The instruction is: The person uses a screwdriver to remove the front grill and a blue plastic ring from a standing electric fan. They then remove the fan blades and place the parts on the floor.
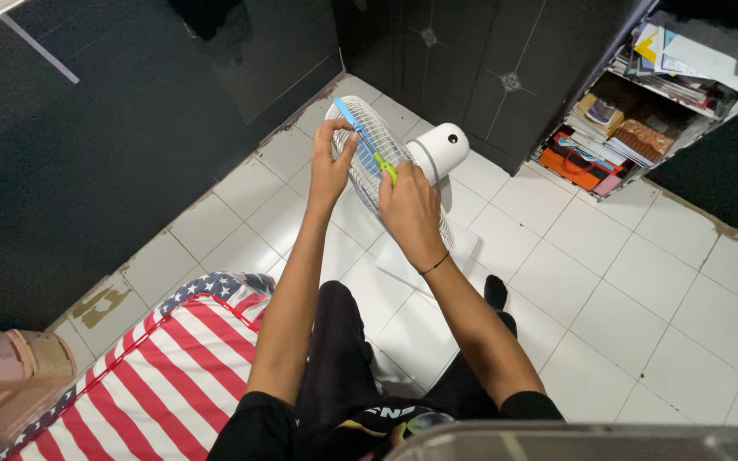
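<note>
white wire-grille electric fan | blue-and-green plastic brush | red-white striped, blue star-patterned mattress cover | white glazed floor tiles | black tiled wall

Even, bright overhead light, sharp focus, glossy dark walls reflecting faintly, wide-angle bending at the edges.

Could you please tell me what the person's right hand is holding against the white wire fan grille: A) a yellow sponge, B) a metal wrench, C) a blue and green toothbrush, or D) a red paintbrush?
C: the right hand grips a slim blue and green toothbrush laid across the white wire fan grille, while the left hand steadies the grille's rim.
</note>
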